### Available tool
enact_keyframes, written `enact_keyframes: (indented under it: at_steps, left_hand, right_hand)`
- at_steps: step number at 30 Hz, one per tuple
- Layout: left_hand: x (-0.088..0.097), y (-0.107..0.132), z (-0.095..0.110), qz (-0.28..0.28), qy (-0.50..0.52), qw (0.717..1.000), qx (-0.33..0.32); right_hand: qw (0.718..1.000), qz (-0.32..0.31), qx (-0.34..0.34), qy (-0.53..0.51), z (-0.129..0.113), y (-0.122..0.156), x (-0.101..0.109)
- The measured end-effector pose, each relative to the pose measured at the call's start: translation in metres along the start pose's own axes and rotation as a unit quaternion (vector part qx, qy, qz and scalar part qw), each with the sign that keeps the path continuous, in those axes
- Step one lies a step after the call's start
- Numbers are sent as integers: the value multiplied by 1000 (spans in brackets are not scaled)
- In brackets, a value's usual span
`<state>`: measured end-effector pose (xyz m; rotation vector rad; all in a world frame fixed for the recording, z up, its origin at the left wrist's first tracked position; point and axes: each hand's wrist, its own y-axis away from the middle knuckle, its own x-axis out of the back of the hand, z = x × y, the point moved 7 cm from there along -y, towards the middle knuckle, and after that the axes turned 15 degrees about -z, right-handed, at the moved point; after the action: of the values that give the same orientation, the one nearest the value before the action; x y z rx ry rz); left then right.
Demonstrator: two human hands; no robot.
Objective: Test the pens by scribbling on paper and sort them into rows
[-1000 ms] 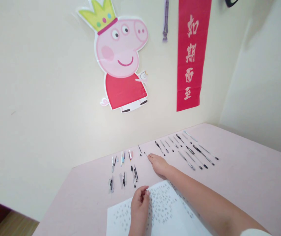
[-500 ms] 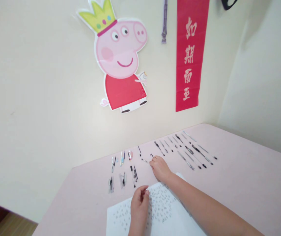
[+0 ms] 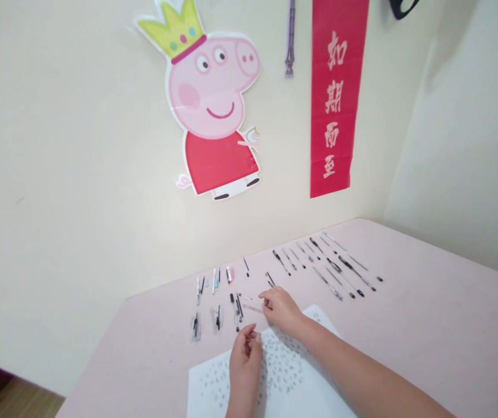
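Soft, even brightness; wide-angle stretch and slight blur at edges.

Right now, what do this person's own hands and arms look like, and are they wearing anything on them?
Both are bare. The left hand and right hand have no gloves, and no ring, watch or bracelet shows. The right forearm is uncovered as far as the picture's bottom edge, with no sleeve in view. Only a short, uncovered stretch of the left forearm shows. Nails look short and unpainted.

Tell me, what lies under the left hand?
A white sheet printed with small grey marks lies under the left hand, on the pink table. The patch beneath the palm and wrist is covered.
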<state>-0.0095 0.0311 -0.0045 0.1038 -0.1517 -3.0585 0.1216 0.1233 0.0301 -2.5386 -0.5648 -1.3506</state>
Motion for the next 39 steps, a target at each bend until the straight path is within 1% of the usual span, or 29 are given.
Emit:
enact_keyframes:
  at_steps: [4,8,10,12,15,19,20,22,24,26,27,28,29,31,33,35,39]
  left_hand:
    - [0,-2,-3,-5,43,999,-4]
    - [1,-3,-7,-9,54,998,5]
    - [3,-5,-9,-8,58,998,4]
    - [6,-6,-12,5,65,998,2]
    - [9,-8,-13,22,77,997,-9]
    - [7,-5,-6,5,65,998,-17]
    - [6,-3,-4,11,69,997,-15]
    - [4,0,-2,8,104,995,-7]
    - [2,1,-1,8,139,990,-4]
    - [3,1,-4,17,143,990,8]
    - [4,1,-5,23,134,991,15]
    - [5,1,-7,27,123,992,22]
    - [6,0,-8,29,113,993,26]
    - [7,0,-10,32,100,994,29]
    - [7,1,-10,34,96,994,30]
    - [7,1,-9,32,96,994,31]
    - [7,2,-8,31,80,996,35]
  right_hand:
    - [994,-11,61,-94,-16,10,-14]
    - [981,-32,66,-178,-22,13,-23]
    - [973,-36,67,-216,-23,13,-23]
    - [966,-39,75,-243,-26,14,-20]
    - [961,-43,99,-254,-33,18,-16]
    - [960,-43,153,-231,-43,25,-12]
    - [958,-43,168,-227,-45,26,-11]
    - [954,-46,192,-227,-47,28,-9]
    - [954,-38,200,-220,-43,26,-5]
    - [967,-3,182,-179,-31,23,1]
    - [976,21,165,-140,-24,21,4]
    - [984,52,137,-97,-14,20,8]
    - [990,68,107,-56,-5,18,9]
    - [996,75,41,7,12,14,9]
    - [998,54,3,44,22,12,6]
    - [998,36,-3,61,24,11,2]
    - [997,38,35,55,15,11,-2]
